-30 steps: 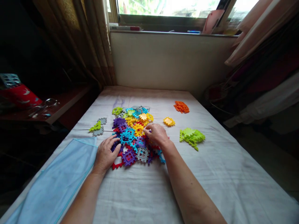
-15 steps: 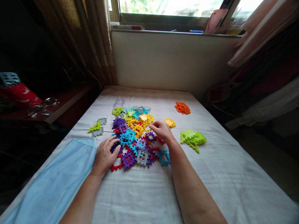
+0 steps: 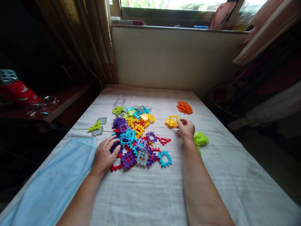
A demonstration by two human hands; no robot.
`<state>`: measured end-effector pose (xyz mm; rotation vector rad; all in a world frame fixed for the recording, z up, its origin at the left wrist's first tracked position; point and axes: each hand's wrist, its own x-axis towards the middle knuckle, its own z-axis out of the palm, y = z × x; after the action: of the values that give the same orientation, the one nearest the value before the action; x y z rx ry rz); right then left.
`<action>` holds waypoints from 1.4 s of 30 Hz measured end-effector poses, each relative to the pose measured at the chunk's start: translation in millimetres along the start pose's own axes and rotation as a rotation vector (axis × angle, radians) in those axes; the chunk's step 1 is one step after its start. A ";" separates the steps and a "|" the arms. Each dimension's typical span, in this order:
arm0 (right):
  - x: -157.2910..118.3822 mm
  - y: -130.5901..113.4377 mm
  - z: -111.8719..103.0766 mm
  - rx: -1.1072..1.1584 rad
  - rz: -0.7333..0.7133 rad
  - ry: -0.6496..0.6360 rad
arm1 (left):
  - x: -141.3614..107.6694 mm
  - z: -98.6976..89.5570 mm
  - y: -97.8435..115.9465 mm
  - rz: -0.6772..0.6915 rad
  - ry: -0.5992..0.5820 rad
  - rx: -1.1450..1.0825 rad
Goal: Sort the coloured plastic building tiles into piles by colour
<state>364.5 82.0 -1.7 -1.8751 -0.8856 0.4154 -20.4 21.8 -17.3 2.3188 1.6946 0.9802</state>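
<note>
Plastic interlocking building pieces with notched edges lie in a mixed pile [image 3: 128, 136] at the middle of the bed. My left hand [image 3: 105, 154] rests at the pile's left side with its fingers spread, touching dark blue pieces. Off to the right, my right hand [image 3: 186, 128] pinches the edge of a yellow building piece [image 3: 173, 119], a frame with a hole in it, over a small yellow stack. Just behind that wrist are lime green pieces [image 3: 201, 139], partly covered by the hand. A red triangular piece [image 3: 164, 140] and a light blue frame piece [image 3: 165, 158] lie at the pile's right edge.
An orange heap [image 3: 184, 107] sits farther back on the right. Grey and green pieces [image 3: 97, 126] lie left of the pile. A light blue mesh bag [image 3: 58, 179] covers the bed's left front. Eyeglasses [image 3: 44, 105] rest on a dark side table.
My right hand has moved right from the pile to the small yellow stack, with a yellow piece in its fingers. My left hand stays at the pile.
</note>
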 end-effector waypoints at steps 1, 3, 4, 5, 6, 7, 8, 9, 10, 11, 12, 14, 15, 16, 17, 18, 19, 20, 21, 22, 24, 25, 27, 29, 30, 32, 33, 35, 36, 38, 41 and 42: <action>-0.3 -1.0 0.3 0.049 0.042 0.002 | -0.1 0.0 0.0 0.003 0.000 0.000; -1.3 -3.9 1.4 0.151 0.124 -0.003 | -0.2 -0.1 0.0 0.006 -0.003 0.000; -1.9 -5.3 2.0 0.169 0.140 -0.010 | -0.4 -0.1 0.1 0.006 -0.004 0.001; -2.3 -6.3 2.5 0.173 0.148 -0.011 | -0.5 -0.2 0.1 0.007 -0.002 0.000; -2.7 -6.9 2.9 0.166 0.151 -0.011 | -0.5 -0.2 0.2 0.008 -0.001 -0.002; -2.9 -6.9 3.2 0.154 0.149 -0.009 | -0.6 -0.3 0.3 0.009 0.002 -0.003; -3.2 -6.6 3.5 0.143 0.144 -0.011 | -0.7 -0.3 0.4 0.009 0.005 -0.003; -3.3 -6.0 3.6 0.135 0.139 -0.014 | -0.7 -0.4 0.5 0.008 0.006 -0.002; -3.4 -5.1 3.7 0.131 0.134 -0.021 | -0.8 -0.4 0.6 0.007 0.005 -0.001; -3.4 -4.2 3.8 0.127 0.130 -0.026 | -0.8 -0.5 0.7 0.006 0.002 0.000; -3.3 -3.2 3.7 0.121 0.128 -0.028 | -0.8 -0.5 0.8 0.004 0.000 0.001; -2.7 -1.7 3.3 0.097 0.119 -0.017 | -0.8 -0.5 1.0 0.003 -0.004 0.001; -2.3 -1.5 2.9 0.080 0.107 -0.003 | -0.8 -0.5 1.1 0.003 -0.005 0.002; -2.1 -1.9 2.4 0.062 0.088 0.011 | -0.8 -0.5 1.2 0.002 -0.004 0.003; -2.2 -3.1 2.1 0.044 0.062 0.023 | -0.8 -0.5 1.3 0.002 -0.003 0.004; -2.9 -5.0 2.0 0.025 0.029 0.031 | -0.7 -0.5 1.4 0.002 -0.001 0.005; -4.5 -7.8 2.4 0.006 -0.010 0.031 | -0.7 -0.5 1.6 0.002 0.001 0.005; -6.9 -11.4 3.4 -0.012 -0.052 0.017 | -0.7 -0.5 1.7 0.002 0.002 0.004; -10.4 -15.7 5.1 -0.030 -0.094 -0.013 | -0.6 -0.6 1.9 0.002 0.002 0.003; -15.0 -20.7 7.6 -0.048 -0.134 -0.057 | -0.5 -0.7 2.1 0.000 0.001 0.002; -27.0 -31.6 14.5 -0.088 -0.219 -0.171 | -0.3 -1.0 2.5 -0.004 -0.004 0.001; -34.1 -37.3 18.7 -0.112 -0.264 -0.229 | -0.2 -1.2 2.6 -0.005 -0.006 0.002; -49.5 -48.1 27.3 -0.171 -0.354 -0.322 | 0.0 -1.5 2.9 -0.005 -0.007 0.002; -65.0 -57.4 34.9 -0.244 -0.438 -0.380 | 0.1 -1.7 3.2 -0.001 -0.005 0.001; -72.5 -61.4 37.9 -0.282 -0.476 -0.399 | 0.2 -1.8 3.3 0.000 -0.005 0.001; -86.0 -68.6 42.1 -0.359 -0.547 -0.435 | 0.3 -2.1 3.6 -0.002 -0.007 0.002; -91.9 -71.7 43.3 -0.398 -0.573 -0.454 | 0.4 -2.1 3.8 -0.003 -0.009 0.001; -101.9 -77.4 44.6 -0.480 -0.599 -0.490 | 0.4 -2.2 4.0 -0.007 -0.012 0.000; -105.9 -79.7 45.1 -0.524 -0.602 -0.503 | 0.4 -2.1 4.0 -0.009 -0.013 -0.001; -112.4 -83.0 46.6 -0.604 -0.596 -0.513 | 0.4 -1.9 4.0 -0.010 -0.013 -0.003; -118.2 -84.4 51.1 -0.675 -0.586 -0.497 | 0.1 -1.6 3.7 -0.003 -0.008 -0.009; -119.3 -84.2 53.0 -0.681 -0.581 -0.490 | 0.0 -1.5 3.6 0.000 -0.006 -0.011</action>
<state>217.7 49.5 37.1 -2.0020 -2.0353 0.2171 -18.3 20.0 -14.5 2.3127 1.6823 0.9786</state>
